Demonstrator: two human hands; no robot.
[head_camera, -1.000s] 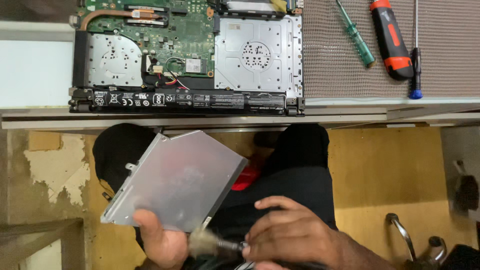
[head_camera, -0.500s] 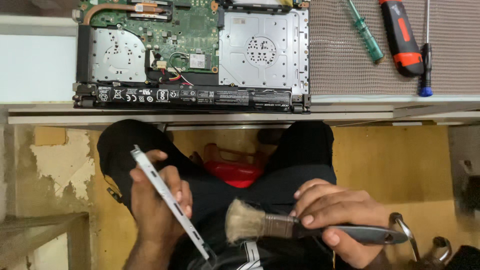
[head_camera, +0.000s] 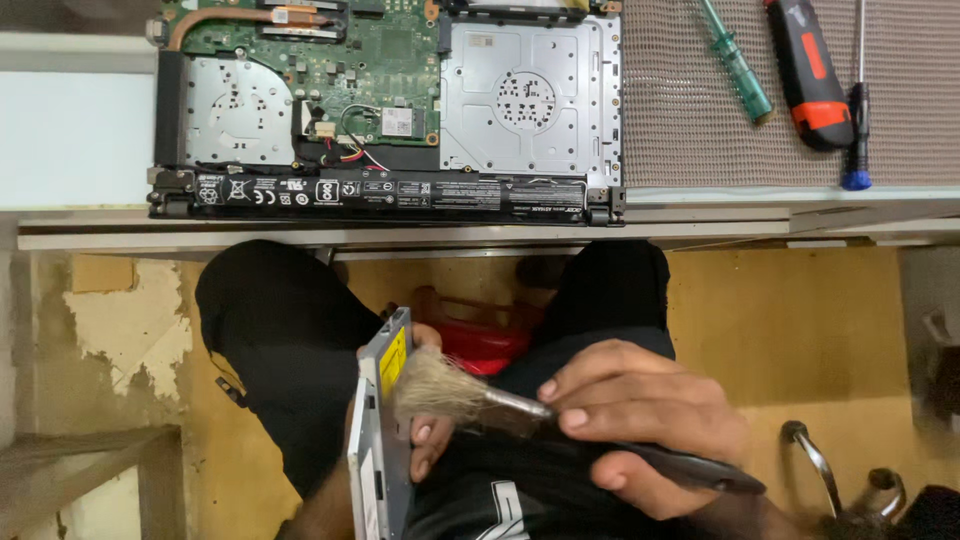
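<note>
We hold: left hand (head_camera: 425, 440) clasps thin optical drive (head_camera: 380, 420) edgewise | right hand (head_camera: 640, 420) pinches brush (head_camera: 470, 395), bristles at 9 o'clock | drive looks light, stiff, fragile; grip rims.

Screwdrivers (head_camera: 800, 70) lie right of the opened laptop (head_camera: 390, 110) on the table (head_camera: 60, 130).

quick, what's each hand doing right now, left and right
Left hand: closed on the thin grey drive, held on edge over the lap.
Right hand: closed on the brush, bristles against the drive.
</note>
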